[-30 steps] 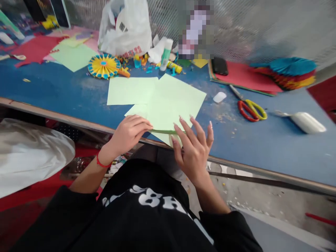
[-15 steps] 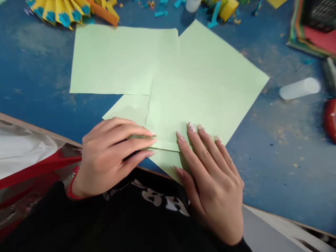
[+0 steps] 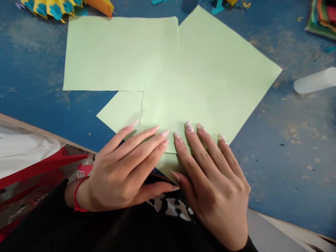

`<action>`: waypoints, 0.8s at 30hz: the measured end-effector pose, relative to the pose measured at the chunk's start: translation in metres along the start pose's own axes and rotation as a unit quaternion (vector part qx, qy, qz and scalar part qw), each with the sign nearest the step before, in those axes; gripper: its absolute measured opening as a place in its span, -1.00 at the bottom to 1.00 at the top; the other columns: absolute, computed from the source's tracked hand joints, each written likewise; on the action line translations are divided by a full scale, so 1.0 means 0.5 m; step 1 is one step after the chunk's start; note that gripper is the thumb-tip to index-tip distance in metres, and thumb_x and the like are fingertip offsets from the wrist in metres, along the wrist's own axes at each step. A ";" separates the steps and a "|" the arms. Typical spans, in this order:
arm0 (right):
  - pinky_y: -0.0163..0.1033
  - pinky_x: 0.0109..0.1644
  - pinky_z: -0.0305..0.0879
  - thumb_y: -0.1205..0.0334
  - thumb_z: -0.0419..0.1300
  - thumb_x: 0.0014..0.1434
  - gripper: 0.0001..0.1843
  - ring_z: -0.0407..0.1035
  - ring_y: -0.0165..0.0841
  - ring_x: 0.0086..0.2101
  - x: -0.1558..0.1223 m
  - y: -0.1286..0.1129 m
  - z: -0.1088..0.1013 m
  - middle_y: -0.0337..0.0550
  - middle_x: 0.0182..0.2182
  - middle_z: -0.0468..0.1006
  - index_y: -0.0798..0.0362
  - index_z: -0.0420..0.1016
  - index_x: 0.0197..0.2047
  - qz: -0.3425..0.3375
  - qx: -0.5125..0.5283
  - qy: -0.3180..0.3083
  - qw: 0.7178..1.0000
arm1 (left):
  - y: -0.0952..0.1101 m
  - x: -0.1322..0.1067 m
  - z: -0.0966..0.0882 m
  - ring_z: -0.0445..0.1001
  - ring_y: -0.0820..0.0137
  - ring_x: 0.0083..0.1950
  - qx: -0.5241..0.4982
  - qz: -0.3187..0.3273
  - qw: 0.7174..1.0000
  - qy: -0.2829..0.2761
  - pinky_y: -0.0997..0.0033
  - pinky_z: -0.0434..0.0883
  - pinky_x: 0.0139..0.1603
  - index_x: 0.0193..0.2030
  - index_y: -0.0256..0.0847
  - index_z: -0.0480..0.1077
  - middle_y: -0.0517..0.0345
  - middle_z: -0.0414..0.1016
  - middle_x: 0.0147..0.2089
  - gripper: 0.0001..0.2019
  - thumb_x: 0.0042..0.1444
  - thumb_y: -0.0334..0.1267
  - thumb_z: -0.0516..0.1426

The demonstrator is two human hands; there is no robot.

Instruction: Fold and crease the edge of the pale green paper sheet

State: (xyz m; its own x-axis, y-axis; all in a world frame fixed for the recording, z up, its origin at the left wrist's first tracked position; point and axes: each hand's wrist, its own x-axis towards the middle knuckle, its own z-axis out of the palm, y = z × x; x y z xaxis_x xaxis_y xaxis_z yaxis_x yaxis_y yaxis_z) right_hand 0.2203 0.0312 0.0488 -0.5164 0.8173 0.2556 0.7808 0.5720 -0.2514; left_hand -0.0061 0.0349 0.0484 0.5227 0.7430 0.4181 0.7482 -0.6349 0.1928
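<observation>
Pale green paper (image 3: 204,77) lies flat in overlapping pieces, with a rectangular part at the upper left and a pointed corner at the right. My left hand (image 3: 131,161) rests on its lower edge, fingers stretched out and thumb apart. Beside it my right hand (image 3: 212,175) lies flat on the paper with its fingers spread, holding nothing. A narrow part of the paper shows below the edge, between the two hands. What lies beneath the palms is hidden.
The blue table (image 3: 278,168) has scraps on it. A white tube (image 3: 315,81) lies at the right. A yellow and blue pleated paper piece (image 3: 52,7) and an orange paper roll (image 3: 101,6) sit at the upper left. Stacked coloured sheets (image 3: 321,21) are at the upper right.
My left hand has opened from a bent, gathered pose at the paper's lower edge and now lies with fingers spread, nearer my right hand. My right hand stays nearly in place. The view has shifted slightly.
</observation>
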 end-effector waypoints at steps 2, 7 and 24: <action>0.08 0.61 0.01 0.11 0.12 0.54 -0.45 0.15 -0.07 0.50 -0.001 0.001 0.002 0.03 0.49 0.29 0.13 0.36 0.48 -0.002 -0.007 -0.001 1.000 | 0.020 -0.001 0.014 0.60 0.11 0.33 0.032 -0.026 0.999 0.003 0.14 0.05 0.67 0.29 -0.48 0.50 -0.17 0.62 0.27 -0.35 0.49 0.17 0.07; 0.08 0.62 0.01 0.11 0.08 0.55 -0.43 0.16 -0.09 0.49 0.000 0.002 0.002 0.01 0.50 0.28 0.13 0.32 0.51 -0.012 -0.024 -0.003 1.000 | 0.032 -0.013 0.026 0.51 0.11 0.42 0.084 -0.022 0.996 -0.025 0.16 -0.15 0.70 0.40 -0.55 0.39 -0.27 0.47 0.40 -0.37 0.56 0.04 -0.02; 0.24 0.57 0.11 0.04 0.04 0.57 -0.35 0.19 -0.01 0.47 -0.101 0.069 -0.013 -0.06 0.47 0.36 -0.03 0.11 0.62 0.021 -0.064 0.048 0.997 | -0.046 -0.068 -0.020 0.39 -0.16 0.50 0.061 0.004 0.998 -0.017 -0.41 0.11 0.56 0.58 -0.05 0.22 -0.06 0.42 0.47 -0.35 0.45 0.05 0.19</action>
State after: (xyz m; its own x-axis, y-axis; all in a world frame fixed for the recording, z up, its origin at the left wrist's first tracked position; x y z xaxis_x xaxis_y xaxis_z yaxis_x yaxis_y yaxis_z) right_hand 0.2755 0.0093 0.0331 -0.4506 0.8270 0.3362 0.8430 0.5181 -0.1447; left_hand -0.0453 0.0221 0.0384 0.5408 0.7463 0.3880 0.7870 -0.6118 0.0800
